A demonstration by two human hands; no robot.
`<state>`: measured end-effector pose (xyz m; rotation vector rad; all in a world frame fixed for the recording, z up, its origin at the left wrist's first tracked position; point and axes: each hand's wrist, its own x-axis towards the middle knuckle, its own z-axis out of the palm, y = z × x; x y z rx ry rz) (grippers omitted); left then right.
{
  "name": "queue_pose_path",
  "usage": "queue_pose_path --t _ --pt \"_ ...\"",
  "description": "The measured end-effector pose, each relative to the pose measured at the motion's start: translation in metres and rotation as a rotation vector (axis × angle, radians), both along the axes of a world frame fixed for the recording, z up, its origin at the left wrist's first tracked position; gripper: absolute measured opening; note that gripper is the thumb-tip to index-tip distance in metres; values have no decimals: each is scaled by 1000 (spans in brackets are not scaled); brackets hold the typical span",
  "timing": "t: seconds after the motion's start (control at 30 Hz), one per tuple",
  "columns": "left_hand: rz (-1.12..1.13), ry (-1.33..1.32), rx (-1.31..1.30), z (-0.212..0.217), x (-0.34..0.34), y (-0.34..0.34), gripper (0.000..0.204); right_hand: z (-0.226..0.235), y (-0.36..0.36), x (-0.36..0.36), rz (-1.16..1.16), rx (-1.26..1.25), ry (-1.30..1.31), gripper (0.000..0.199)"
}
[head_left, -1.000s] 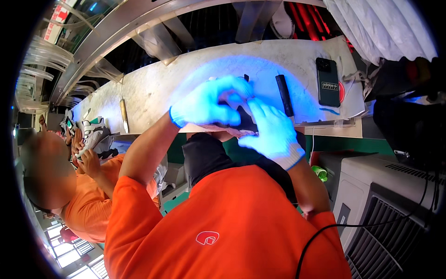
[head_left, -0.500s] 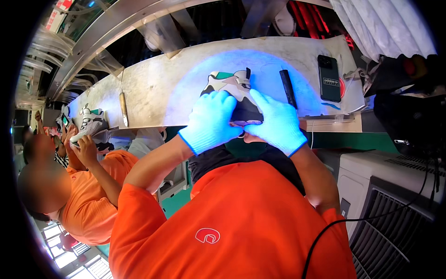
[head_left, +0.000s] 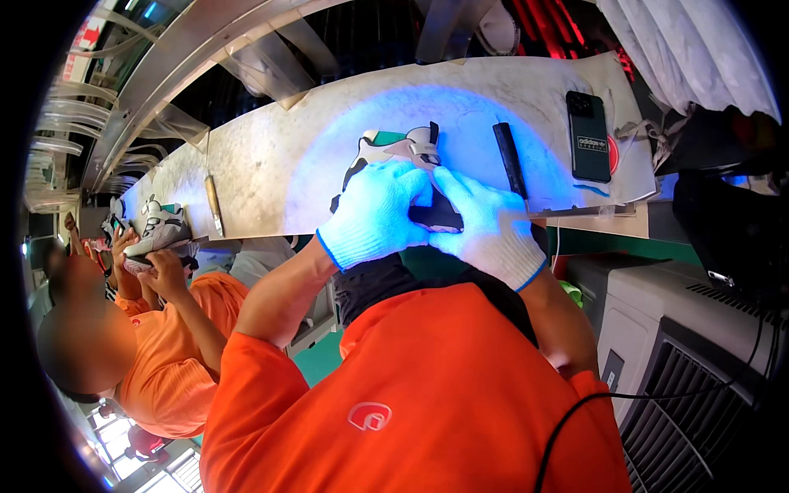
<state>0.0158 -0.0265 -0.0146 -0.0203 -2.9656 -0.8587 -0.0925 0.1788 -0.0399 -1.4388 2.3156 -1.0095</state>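
Note:
A white, grey and black sneaker (head_left: 396, 151) with a green patch inside its collar sits at the near edge of the workbench (head_left: 263, 164), under a pool of blue light. Both my hands wear white knit gloves with blue cuffs. My left hand (head_left: 374, 212) is closed over the sneaker's left side and covers much of its front. From the right, my right hand (head_left: 486, 220) grips the same sneaker, its thumb near the front end and its fingers along the side. The dark front part shows between the two hands. My fingertips' exact hold is partly hidden.
Right of the sneaker lies a black bar-shaped tool (head_left: 509, 156), then a dark phone (head_left: 588, 135). A wooden-handled tool (head_left: 213, 201) rests at the left. Farther left, a person in orange (head_left: 168, 353) holds another sneaker (head_left: 160, 226). A grey machine (head_left: 649, 312) stands at right.
My left hand has shifted right across the sneaker's front, so my hands are closer together and less of the sneaker shows. The sneaker has moved slightly left in view.

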Motion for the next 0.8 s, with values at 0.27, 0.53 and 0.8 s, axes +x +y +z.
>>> queue_pose_path --t 0.27,0.53,0.8 --pt "51 -97 85 3 -6 -3 53 9 -1 -8 56 -18 -24 81" --pt "-33 -52 105 8 -16 -15 58 0 -2 -13 88 -56 82 82" --pt "-149 -258 -73 21 -37 -22 72 13 -11 -14 -109 23 -432 80"
